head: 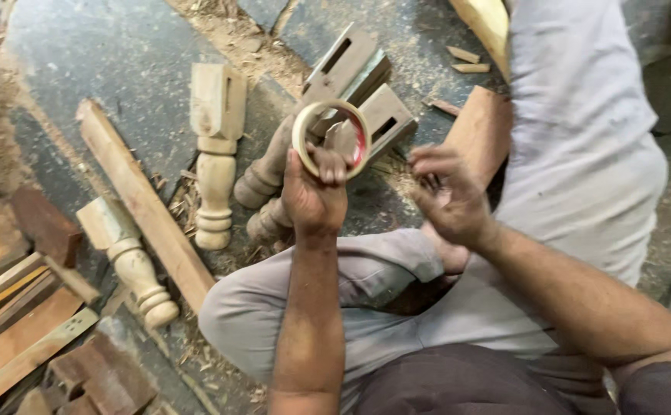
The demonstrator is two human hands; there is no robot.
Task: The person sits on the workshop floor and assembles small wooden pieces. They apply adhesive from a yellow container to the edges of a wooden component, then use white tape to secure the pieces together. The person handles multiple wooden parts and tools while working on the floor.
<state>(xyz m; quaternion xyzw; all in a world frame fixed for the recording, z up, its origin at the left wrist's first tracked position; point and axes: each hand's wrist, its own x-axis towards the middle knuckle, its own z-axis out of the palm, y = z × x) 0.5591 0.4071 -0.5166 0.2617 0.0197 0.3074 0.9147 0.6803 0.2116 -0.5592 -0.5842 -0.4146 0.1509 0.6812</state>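
My left hand [314,196] is raised above my bent knee and grips a roll of tan tape [331,138] with a red inner core, held upright by its lower edge. My right hand [449,198] hovers just to the right of the roll, fingers curled and pinched near the roll's side; whether it holds a tape end is unclear. Beneath the roll lie several turned wooden legs [214,154] with square slotted heads on the dark floor.
A long wooden plank [144,204] lies diagonally at left, next to another turned leg [131,261]. Flat wood strips [20,323] are stacked at lower left. Sawdust and shavings cover the floor. A wooden board [480,131] lies by my right leg.
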